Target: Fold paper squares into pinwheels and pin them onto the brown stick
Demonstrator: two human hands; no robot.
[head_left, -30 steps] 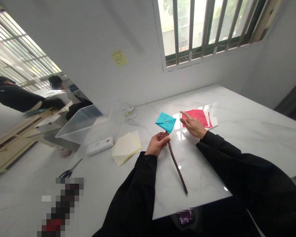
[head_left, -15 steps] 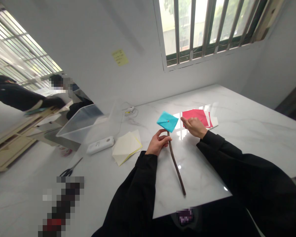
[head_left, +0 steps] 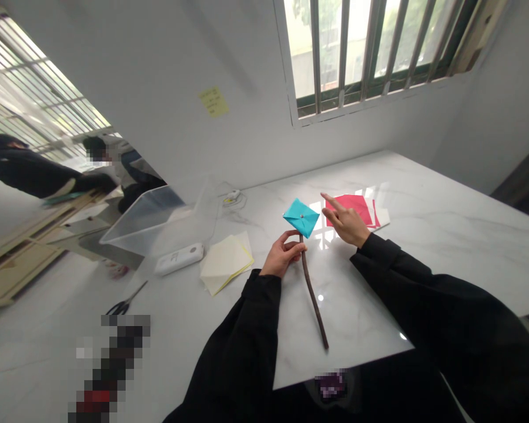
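on the marble table, my left hand grips the dark stick, its lower end swung slightly further left than before, the teal paper pinwheel on top. my open right hand hovers beside it, forefinger lifted toward the red paper.

Right hand: raised a little, index finger now straighter, its tip reaching up beside the red paper.
Stick: turned in the left hand, its lower end swung toward the left.
Teal paper pinwheel: shifted right with the stick's top, its corners rotated.
Background person: head moved left.
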